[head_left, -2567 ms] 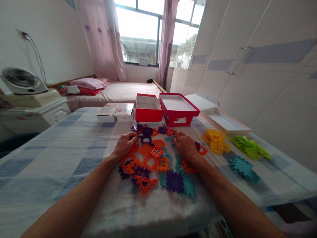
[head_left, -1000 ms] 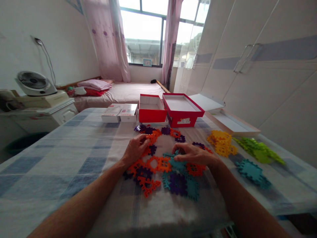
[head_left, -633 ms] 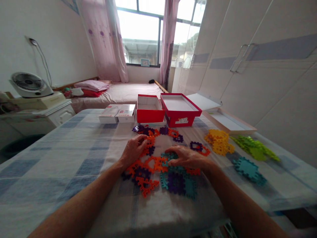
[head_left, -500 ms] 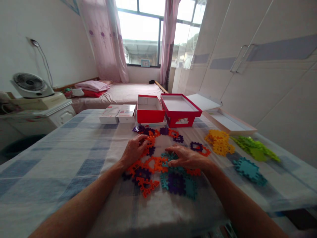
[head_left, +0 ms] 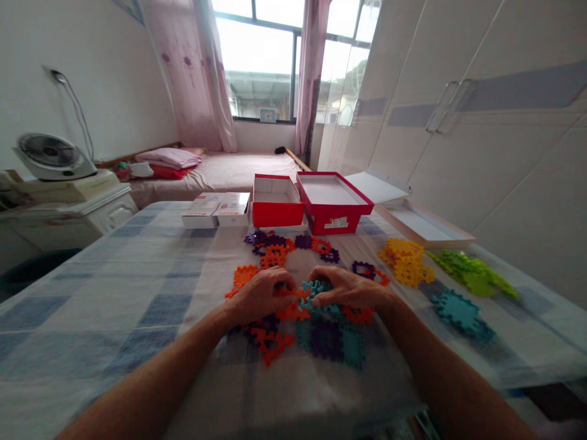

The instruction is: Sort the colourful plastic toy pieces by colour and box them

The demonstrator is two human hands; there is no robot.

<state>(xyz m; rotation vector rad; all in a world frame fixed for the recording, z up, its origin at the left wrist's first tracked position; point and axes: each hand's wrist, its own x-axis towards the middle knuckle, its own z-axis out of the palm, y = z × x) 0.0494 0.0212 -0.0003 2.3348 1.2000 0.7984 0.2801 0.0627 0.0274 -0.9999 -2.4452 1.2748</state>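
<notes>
My left hand (head_left: 265, 294) is over the middle of a mixed pile of toothed plastic building pieces, its fingers pinched on an orange toothed piece (head_left: 299, 296). Close beside it, my right hand (head_left: 346, 286) has its thumb and fingers closed around a teal toothed piece (head_left: 313, 296). Both pieces come together between the hands; whether they are joined I cannot tell. Nearer to me lie an orange triangular piece (head_left: 271, 345), a purple square piece (head_left: 326, 340) and more teal pieces (head_left: 354, 347). Orange pieces (head_left: 244, 276) also show behind my left hand.
Yellow pieces (head_left: 407, 263), lime green pieces (head_left: 477, 275) and a teal stack (head_left: 461, 313) lie to the right. Behind the pile stand an open red box (head_left: 277, 215), a larger red box (head_left: 334, 221) and white boxes (head_left: 199, 221). An open pale box (head_left: 452, 241) stands at right.
My left hand has moved nearer and to the right, from the orange pieces at the back left to beside my right hand. My right hand's fingers have closed on the teal piece.
</notes>
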